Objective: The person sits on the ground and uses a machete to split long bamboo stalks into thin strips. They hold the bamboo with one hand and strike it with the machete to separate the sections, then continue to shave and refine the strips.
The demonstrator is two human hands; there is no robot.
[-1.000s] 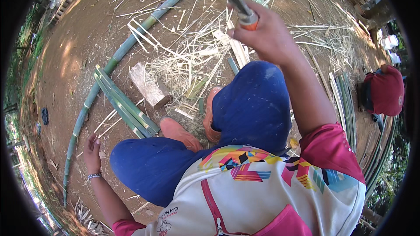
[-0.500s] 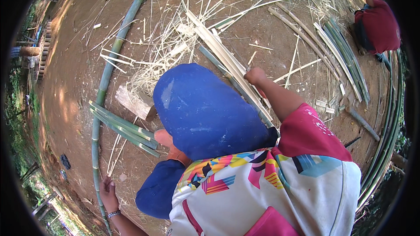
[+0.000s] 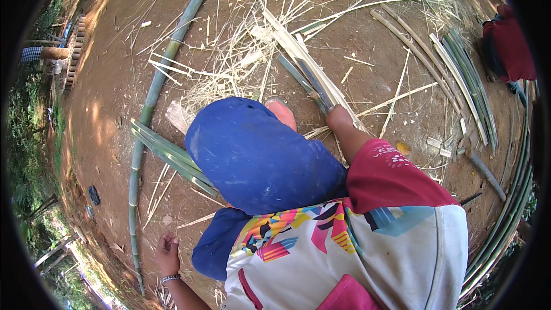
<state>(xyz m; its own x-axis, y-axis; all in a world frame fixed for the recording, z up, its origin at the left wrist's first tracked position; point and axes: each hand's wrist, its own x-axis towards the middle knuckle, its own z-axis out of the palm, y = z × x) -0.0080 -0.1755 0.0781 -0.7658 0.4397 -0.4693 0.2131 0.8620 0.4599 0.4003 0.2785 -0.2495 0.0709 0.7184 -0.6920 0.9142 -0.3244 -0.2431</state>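
My right hand (image 3: 340, 118) is closed at the base of a long dark knife blade (image 3: 314, 80), with the handle hidden in my fist. The blade lies along pale split bamboo strips (image 3: 287, 39) on the ground and points away from me. A green bamboo piece (image 3: 295, 73) lies just left of it. Low on the left, my left hand (image 3: 167, 252) hangs over the dirt, its fingers loosely bent and apart, nothing seen in them. Thin pale strips (image 3: 156, 196) lie on the ground beyond that hand. Green split bamboo lengths (image 3: 172, 152) stick out beside my blue-trousered leg.
A long green bamboo pole (image 3: 150, 95) runs down the left side. Tangled shavings (image 3: 221, 80) spread ahead of my knees, around a wood block (image 3: 179, 116). More split bamboo (image 3: 468, 80) and long poles (image 3: 505, 218) lie right. A person in red (image 3: 511, 46) is at far right.
My left hand has drawn back to the right, away from the thin strips, which now lie on the ground. My right hand has turned and moved slightly nearer; the knife blade now shows.
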